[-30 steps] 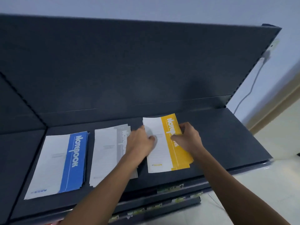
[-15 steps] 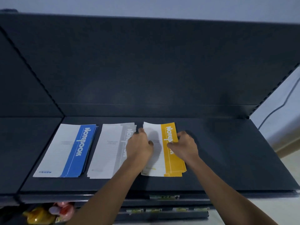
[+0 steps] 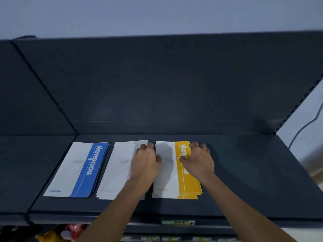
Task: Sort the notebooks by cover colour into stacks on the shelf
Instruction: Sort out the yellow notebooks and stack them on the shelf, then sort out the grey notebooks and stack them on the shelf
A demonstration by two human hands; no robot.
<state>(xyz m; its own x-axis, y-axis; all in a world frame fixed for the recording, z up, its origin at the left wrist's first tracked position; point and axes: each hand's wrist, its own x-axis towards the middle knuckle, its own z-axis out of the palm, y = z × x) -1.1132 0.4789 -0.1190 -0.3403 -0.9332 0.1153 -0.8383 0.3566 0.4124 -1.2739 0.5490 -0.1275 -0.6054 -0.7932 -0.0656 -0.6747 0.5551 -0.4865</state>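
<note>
Three flat stacks in a row on the left half of the dark shelf (image 3: 253, 180), long edges running near to far. Leftmost: blue notebook stack (image 3: 76, 169), white covers with a blue band on the right and white "Notebook" lettering. Just right of it, not touching: grey notebook stack (image 3: 117, 170), white with a pale grey band, edges slightly fanned. Right again, across a narrow gap: yellow notebook stack (image 3: 166, 180), white with a yellow band, near corners stepped unevenly.

Behind them, a tall dark back panel (image 3: 166, 81); above that, a pale bluish wall (image 3: 157, 14); at far right, a thin cable (image 3: 304, 126) down the wall. On the shelf's near lip, a price label (image 3: 177, 222); at lower left, bright toys (image 3: 57, 233), blurred.

Grips the yellow notebook stack from both sides: left hand (image 3: 146, 163) lying over the grey notebook stack's right part, fingers curled at the yellow stack's left edge, thumb on its white area; right hand (image 3: 198, 160) curled round the right edge, thumb pressed on the yellow band.
</note>
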